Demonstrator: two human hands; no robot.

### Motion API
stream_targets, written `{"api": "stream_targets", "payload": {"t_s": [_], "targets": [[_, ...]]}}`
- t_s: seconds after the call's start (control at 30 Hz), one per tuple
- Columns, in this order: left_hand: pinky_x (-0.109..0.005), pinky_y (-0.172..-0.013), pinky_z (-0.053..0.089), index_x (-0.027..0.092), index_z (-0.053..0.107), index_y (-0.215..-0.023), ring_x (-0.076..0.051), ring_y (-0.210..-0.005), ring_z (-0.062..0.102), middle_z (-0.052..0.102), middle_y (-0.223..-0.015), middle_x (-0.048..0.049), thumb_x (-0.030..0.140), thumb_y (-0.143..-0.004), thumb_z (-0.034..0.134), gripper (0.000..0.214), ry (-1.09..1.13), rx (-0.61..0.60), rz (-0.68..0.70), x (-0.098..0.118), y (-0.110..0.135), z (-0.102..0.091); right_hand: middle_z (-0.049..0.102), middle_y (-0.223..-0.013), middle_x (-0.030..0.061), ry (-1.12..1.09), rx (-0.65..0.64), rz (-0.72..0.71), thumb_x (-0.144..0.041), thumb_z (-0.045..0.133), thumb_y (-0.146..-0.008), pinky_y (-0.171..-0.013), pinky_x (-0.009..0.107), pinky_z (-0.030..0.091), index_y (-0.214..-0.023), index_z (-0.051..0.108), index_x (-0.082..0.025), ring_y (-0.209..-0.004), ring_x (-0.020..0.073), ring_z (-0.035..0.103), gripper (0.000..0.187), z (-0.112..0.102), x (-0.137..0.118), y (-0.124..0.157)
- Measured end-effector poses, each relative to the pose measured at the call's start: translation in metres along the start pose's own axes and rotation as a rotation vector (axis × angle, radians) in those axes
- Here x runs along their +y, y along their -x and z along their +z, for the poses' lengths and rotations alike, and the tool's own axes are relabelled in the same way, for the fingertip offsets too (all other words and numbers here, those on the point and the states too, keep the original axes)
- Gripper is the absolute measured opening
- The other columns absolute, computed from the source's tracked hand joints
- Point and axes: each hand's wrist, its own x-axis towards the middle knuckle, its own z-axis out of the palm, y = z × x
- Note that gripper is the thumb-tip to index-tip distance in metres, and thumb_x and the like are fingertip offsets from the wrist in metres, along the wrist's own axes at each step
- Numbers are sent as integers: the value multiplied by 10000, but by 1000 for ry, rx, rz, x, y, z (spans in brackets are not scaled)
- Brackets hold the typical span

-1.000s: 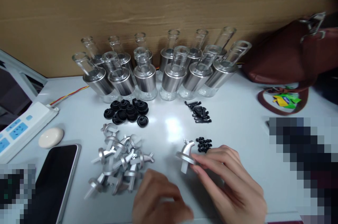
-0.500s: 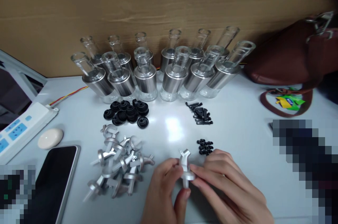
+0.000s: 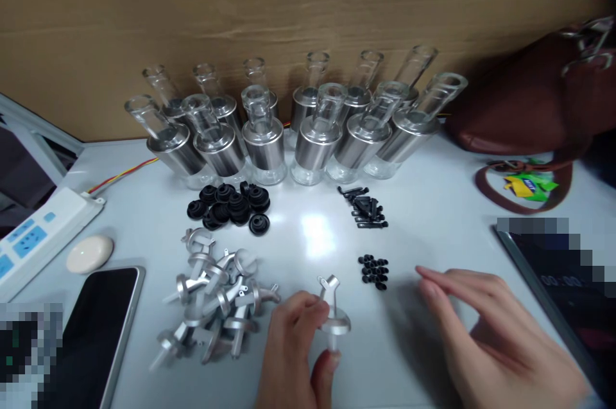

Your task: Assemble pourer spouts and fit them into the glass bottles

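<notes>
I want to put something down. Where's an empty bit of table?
Bare tabletop shows between the black clips and the brown strap, and between the black stoppers and those clips. It's crowded at the back with bottles, and at front left with silver spouts.

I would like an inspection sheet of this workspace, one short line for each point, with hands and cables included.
Surface: pale table, glare near the middle; spills: nothing seen.
Work parts: metal spouts and black stoppers piled; black levers, small black caps grouped; bottles standing in two rows.
Clutter: phone, oval white object, green-yellow packet, brown bag.
Left hand: grips one spout.
Right hand: beside the caps, apart from them; held item: nothing seen.
Cables: red-yellow wire by the power strip.
Surroundings: cardboard behind the bottles.
</notes>
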Motion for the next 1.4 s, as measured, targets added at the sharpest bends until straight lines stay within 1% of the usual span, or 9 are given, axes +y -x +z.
{"api": "stream_targets", "payload": {"t_s": [0.07, 0.23, 0.37, 0.63, 0.73, 0.97, 1.17, 1.3, 1.4], "targets": [[-266, -759, 483, 258, 503, -1189, -174, -864, 587, 557, -1067, -65, 320, -1027, 354, 228, -4, 2, 15, 0, -1, -1, 619, -780, 19, 58, 13, 73, -147, 667, -861, -722, 367, 430, -866, 688, -237, -698, 184, 574, 93, -3, 7, 1], [-255, -761, 475, 262, 515, -1153, -166, -872, 556, 524, -1078, -56, 299, -1025, 362, 203, -34, 51, 48, 4, -4, 1, 567, -625, -23, -35, -241, -141, -93, 536, -893, -657, 361, 342, -852, 680, -222, -566, 142, 494, 198, -5, 11, 2], [-254, -784, 475, 261, 504, -1176, -164, -900, 552, 514, -1077, -52, 315, -1027, 365, 211, -23, 70, 45, 6, -5, 2, 493, -553, -49, 27, -243, -165, -57, 513, -898, -640, 351, 309, -877, 685, -209, -509, 118, 424, 230, -5, 10, 3], [-272, -833, 475, 255, 477, -1228, -179, -1000, 569, 516, -1126, -75, 334, -1026, 363, 245, -5, 16, -18, 2, 0, -1, 485, -538, -52, 121, -325, -229, -82, 551, -900, -648, 354, 284, -834, 679, -185, -505, 114, 421, 177, -4, 17, 3], [-281, -865, 481, 253, 470, -1249, -187, -1039, 583, 538, -1143, -86, 313, -1031, 347, 258, -25, -43, -48, 2, 2, -7, 452, -549, -50, 79, -363, -259, -70, 537, -898, -643, 345, 275, -824, 672, -173, -505, 109, 407, 185, -3, 13, 3], [-340, -938, 516, 263, 485, -1271, -212, -1129, 607, 598, -1212, -91, 56, -938, 422, 398, -187, -232, -136, 8, -1, -18, 428, -530, -48, -31, -419, -310, -73, 537, -887, -650, 331, 273, -709, 654, -152, -507, 105, 380, 228, 6, -1, -1], [-348, -972, 541, 240, 505, -1275, -210, -1166, 614, 614, -1248, -106, 50, -939, 402, 399, -241, -270, -97, 0, -2, -20, 398, -499, -61, 15, -389, -286, -101, 527, -892, -639, 328, 270, -629, 637, -178, -483, 106, 375, 296, 12, -11, -2], [-327, -986, 540, 245, 504, -1283, -197, -1162, 617, 620, -1240, -95, 58, -938, 422, 400, -192, -299, -97, -2, -4, -25, 490, -549, -48, -27, -337, -322, -47, 540, -842, -628, 325, 300, -786, 673, -177, -491, 104, 416, 194, 9, -10, 1], [-322, -989, 537, 244, 505, -1275, -195, -1161, 614, 616, -1233, -97, 56, -937, 434, 394, -181, -296, -102, -1, -4, -26, 551, -587, -40, -51, -269, -301, -28, 569, -805, -615, 324, 310, -900, 678, -185, -492, 106, 440, 214, 5, -7, 3]]}}
